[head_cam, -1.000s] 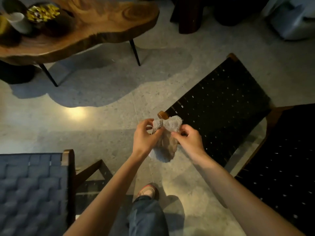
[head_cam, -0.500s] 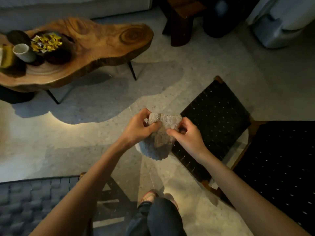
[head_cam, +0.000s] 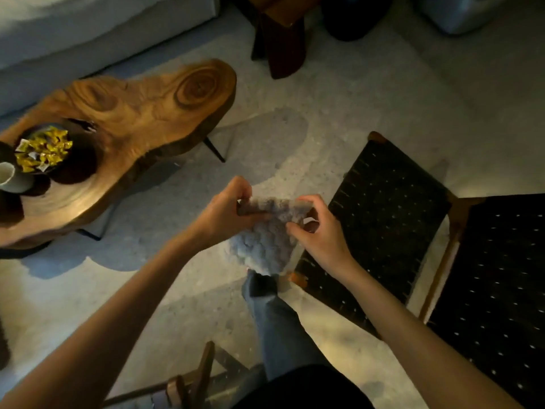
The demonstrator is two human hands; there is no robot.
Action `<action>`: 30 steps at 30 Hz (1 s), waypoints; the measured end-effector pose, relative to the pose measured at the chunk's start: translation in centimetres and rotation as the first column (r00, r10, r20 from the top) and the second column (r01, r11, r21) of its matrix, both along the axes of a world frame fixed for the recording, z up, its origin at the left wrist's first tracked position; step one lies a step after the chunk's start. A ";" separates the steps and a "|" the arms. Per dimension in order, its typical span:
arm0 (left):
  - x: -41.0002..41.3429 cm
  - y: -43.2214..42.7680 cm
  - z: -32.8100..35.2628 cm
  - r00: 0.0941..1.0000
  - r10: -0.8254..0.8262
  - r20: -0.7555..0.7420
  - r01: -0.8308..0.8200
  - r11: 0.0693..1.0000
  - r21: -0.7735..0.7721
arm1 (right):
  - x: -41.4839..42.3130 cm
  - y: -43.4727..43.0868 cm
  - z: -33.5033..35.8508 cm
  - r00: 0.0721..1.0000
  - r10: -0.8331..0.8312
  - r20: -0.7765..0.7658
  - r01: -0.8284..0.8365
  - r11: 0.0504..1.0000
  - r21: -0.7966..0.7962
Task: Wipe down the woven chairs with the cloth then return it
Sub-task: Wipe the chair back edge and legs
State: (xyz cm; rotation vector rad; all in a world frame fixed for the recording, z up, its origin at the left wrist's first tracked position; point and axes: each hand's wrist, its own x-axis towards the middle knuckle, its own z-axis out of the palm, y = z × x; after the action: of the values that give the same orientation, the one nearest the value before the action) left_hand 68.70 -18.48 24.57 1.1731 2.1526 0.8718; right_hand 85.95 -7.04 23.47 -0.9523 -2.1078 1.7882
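A fluffy grey cloth (head_cam: 265, 246) hangs in the air between my two hands, above the floor. My left hand (head_cam: 224, 214) grips its upper left edge with curled fingers. My right hand (head_cam: 318, 231) pinches its upper right edge. A black woven chair seat (head_cam: 383, 219) with a wooden frame stands just right of the cloth. A second black woven surface (head_cam: 495, 290) adjoins it at the far right. Part of another chair's wooden frame (head_cam: 191, 382) shows at the bottom edge.
A live-edge wooden coffee table (head_cam: 141, 125) stands at the left, carrying a bowl of yellow wrapped sweets (head_cam: 44, 149) and a pale cup (head_cam: 8, 178). A dark wooden stool (head_cam: 283, 33) is at the top. My jeans leg (head_cam: 277, 320) is below the cloth.
The view has shifted, so the table and chairs sit lower and nearer. My hands have spread the bunched cloth wider and it hangs lower between them.
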 end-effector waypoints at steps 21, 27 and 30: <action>-24.2 30.0 -3.2 0.736 -0.675 -0.040 0.659 0.730 -0.181 | -17.9 17.1 -3.2 0.831 -0.480 0.281 0.503 0.864 -0.012; -28.0 39.5 -3.6 0.561 -0.827 -0.017 0.810 0.554 -0.192 | -22.9 20.7 -4.7 0.656 -0.681 0.326 0.703 0.708 0.065; -28.6 43.0 -4.4 0.514 -0.858 0.016 0.845 0.502 -0.184 | -23.7 22.3 -5.6 0.579 -0.724 0.374 0.765 0.641 0.057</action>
State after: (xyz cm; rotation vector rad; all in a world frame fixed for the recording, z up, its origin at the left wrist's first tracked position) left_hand 40.05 24.51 20.21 1.9220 1.3037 0.1636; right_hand 62.28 15.27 17.85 -1.9730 -1.3576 1.3229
